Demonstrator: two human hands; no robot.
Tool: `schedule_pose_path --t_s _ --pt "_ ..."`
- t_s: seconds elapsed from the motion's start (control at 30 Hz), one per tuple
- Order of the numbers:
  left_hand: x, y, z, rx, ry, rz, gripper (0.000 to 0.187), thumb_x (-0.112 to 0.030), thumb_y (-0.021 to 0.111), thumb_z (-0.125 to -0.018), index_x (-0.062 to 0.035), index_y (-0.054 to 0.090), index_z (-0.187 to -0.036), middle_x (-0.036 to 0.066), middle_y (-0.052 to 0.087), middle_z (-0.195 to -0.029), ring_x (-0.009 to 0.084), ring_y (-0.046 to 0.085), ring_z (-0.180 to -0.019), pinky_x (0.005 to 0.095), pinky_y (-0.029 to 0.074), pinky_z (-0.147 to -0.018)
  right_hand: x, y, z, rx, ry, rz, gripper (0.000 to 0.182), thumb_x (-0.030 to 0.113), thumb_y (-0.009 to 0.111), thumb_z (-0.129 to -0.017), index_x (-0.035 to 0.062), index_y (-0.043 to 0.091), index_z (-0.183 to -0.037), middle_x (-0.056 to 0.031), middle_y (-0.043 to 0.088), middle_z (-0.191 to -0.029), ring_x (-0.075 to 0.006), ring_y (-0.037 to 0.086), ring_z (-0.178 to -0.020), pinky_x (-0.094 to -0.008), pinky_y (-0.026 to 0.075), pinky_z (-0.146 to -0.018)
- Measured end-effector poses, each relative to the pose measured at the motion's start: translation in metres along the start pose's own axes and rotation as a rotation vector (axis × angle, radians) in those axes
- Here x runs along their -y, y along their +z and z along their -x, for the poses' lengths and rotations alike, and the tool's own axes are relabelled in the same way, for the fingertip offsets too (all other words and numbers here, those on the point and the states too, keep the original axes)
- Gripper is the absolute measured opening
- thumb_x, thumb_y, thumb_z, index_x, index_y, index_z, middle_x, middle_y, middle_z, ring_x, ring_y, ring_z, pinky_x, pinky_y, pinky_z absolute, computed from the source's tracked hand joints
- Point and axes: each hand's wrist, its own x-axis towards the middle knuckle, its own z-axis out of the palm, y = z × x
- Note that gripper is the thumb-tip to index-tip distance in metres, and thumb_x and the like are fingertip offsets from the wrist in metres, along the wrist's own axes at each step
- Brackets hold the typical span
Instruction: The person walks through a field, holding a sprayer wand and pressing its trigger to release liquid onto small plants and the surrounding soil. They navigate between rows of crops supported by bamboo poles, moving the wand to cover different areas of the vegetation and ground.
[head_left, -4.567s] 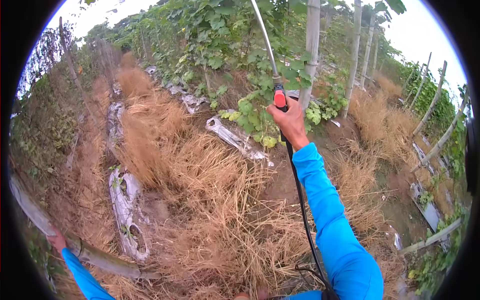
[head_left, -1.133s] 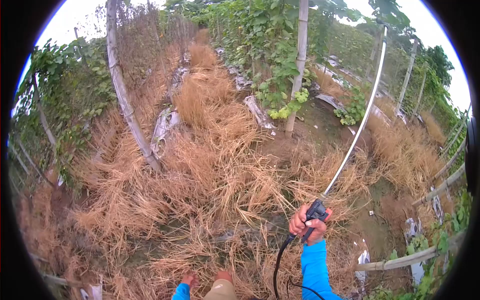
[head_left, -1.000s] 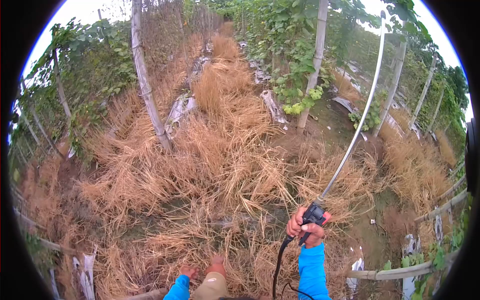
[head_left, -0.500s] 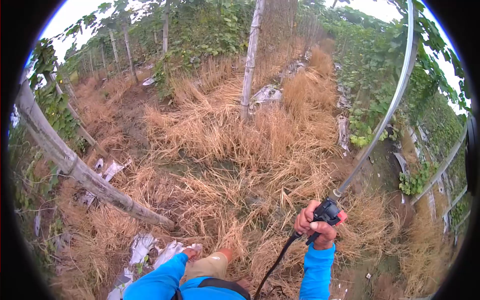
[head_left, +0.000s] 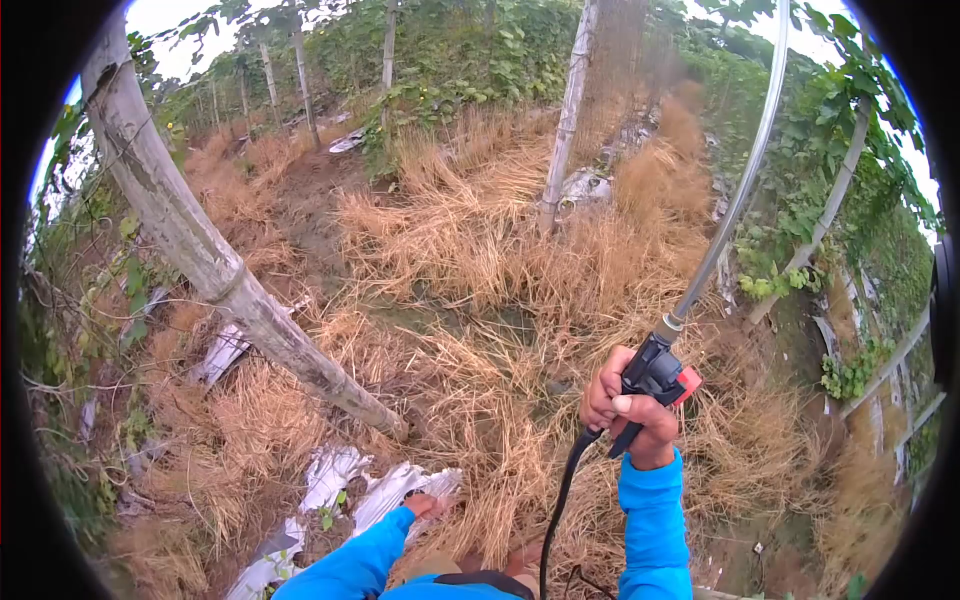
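Observation:
My right hand (head_left: 636, 412) is wrapped around the black handle of a spray wand (head_left: 655, 370), which has a red part on its right side. The wand's long metal tube (head_left: 738, 195) slants up and away to the top right. From the handle's lower end a black hose (head_left: 562, 500) runs down past my body. Low at the centre left, my left hand (head_left: 424, 505) is closed, with a small dark piece at its fingers; I cannot tell what it holds. Behind that hand, crumpled whitish plastic sheeting (head_left: 385, 492) overlaps it in this view.
A thick bamboo post (head_left: 225, 280) leans across the left side. Another post (head_left: 570, 120) stands ahead, near the middle. Dry straw (head_left: 480, 370) covers much of the ground. Green climbing plants (head_left: 460, 60) grow behind, with more posts and plastic strips at the right.
The view has moved forward and turned left, so the leaning post looks larger and nearer. My left hand has moved forward, away from my leg. My right hand keeps its grip on the wand.

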Motion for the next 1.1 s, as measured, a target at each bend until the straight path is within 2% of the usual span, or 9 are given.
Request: schedule_pose_path --t_s 0.2,0.3,0.43,0.5,0.63,0.83,0.9,1.03,1.1 --pt "0.064 -0.032 0.092 -0.16 -0.338 0.048 0.04 -0.043 0.056 -0.083 -0.0126 0.067 -0.107 0.001 0.068 -0.088 0.0146 0.064 -0.069 0.0363 0.051 -0.058 -0.031 0.051 0.002 0.2 0.144 -0.129 0.031 0.017 0.069 -0.068 0.0057 0.043 -0.079 -0.005 0.043 -0.063 -0.0142 0.041 -0.054 -0.0295 0.035 -0.05" --pt "0.078 -0.02 0.133 -0.337 -0.475 0.144 0.032 -0.036 0.058 -0.082 -0.0065 0.069 -0.088 0.009 0.068 -0.078 0.0188 0.062 -0.061 0.0351 0.05 -0.058 -0.043 0.071 0.007 0.412 0.179 -0.186 0.029 0.02 0.065 -0.069 0.0066 0.042 -0.078 -0.0034 0.038 -0.058 -0.015 0.036 -0.049 -0.0319 0.032 -0.046" --pt "0.118 -0.005 0.153 -0.356 -0.555 0.172 0.034 -0.039 0.059 -0.082 -0.0078 0.068 -0.091 0.01 0.068 -0.08 0.0208 0.063 -0.063 0.0365 0.05 -0.058 -0.057 0.084 0.035 0.256 0.253 -0.2 0.032 0.02 0.069 -0.066 0.006 0.043 -0.078 -0.0049 0.042 -0.061 -0.0155 0.042 -0.055 -0.031 0.036 -0.051" --pt "0.128 0.008 0.167 -0.331 -0.459 0.314 0.039 -0.042 0.057 -0.087 -0.0056 0.067 -0.094 0.01 0.068 -0.082 0.0208 0.063 -0.062 0.037 0.05 -0.058 -0.065 0.088 0.051 0.194 0.271 -0.168 0.031 0.02 0.068 -0.068 0.0062 0.043 -0.08 -0.0047 0.042 -0.061 -0.0157 0.043 -0.054 -0.0311 0.037 -0.052" --pt "0.112 0.034 0.19 -0.389 -0.443 0.278 0.043 -0.043 0.056 -0.09 -0.0023 0.066 -0.097 0.011 0.067 -0.084 0.0204 0.062 -0.062 0.0369 0.05 -0.058 -0.076 0.099 0.103 0.261 0.306 -0.219 0.03 0.021 0.066 -0.069 0.0063 0.043 -0.081 -0.0043 0.042 -0.061 -0.0149 0.043 -0.054 -0.0301 0.038 -0.052" --pt "0.168 0.051 0.245 -0.269 -0.223 0.242 0.041 -0.04 0.055 -0.089 -0.0038 0.066 -0.106 0.009 0.068 -0.086 0.0164 0.062 -0.06 0.0344 0.05 -0.054 -0.106 0.11 0.216 0.266 0.306 -0.291 0.028 0.018 0.067 -0.071 0.0071 0.044 -0.083 -0.0037 0.044 -0.065 -0.0132 0.044 -0.057 -0.028 0.038 -0.053" --pt "0.204 0.055 0.268 -0.197 0.037 -0.052 0.038 -0.037 0.055 -0.089 -0.0056 0.066 -0.107 0.008 0.068 -0.084 0.0155 0.061 -0.058 0.0322 0.05 -0.052 -0.117 0.118 0.253 0.16 0.252 -0.141 0.026 0.016 0.066 -0.073 0.0074 0.044 -0.083 -0.0028 0.046 -0.066 -0.0118 0.044 -0.058 -0.0268 0.038 -0.053" --pt "0.259 0.079 0.338 -0.228 -0.154 0.166 0.037 -0.042 0.057 -0.088 -0.0099 0.069 -0.101 0.004 0.067 -0.074 0.015 0.064 -0.063 0.0296 0.047 -0.05 -0.125 0.147 0.311 -0.225 0.123 0.243 0.021 0.012 0.066 -0.074 0.0052 0.048 -0.081 -0.0009 0.048 -0.068 -0.0089 0.048 -0.058 -0.0257 0.04 -0.052" --pt "0.279 0.086 0.37 -0.223 -0.407 0.09 0.037 -0.042 0.057 -0.088 -0.0087 0.069 -0.1 0.004 0.067 -0.073 0.0155 0.061 -0.059 0.0307 0.048 -0.051 -0.129 0.147 0.329 -0.226 0.102 0.268 0.019 0.012 0.066 -0.073 0.0047 0.049 -0.08 -0.0007 0.049 -0.069 -0.0085 0.05 -0.059 -0.0258 0.041 -0.053"
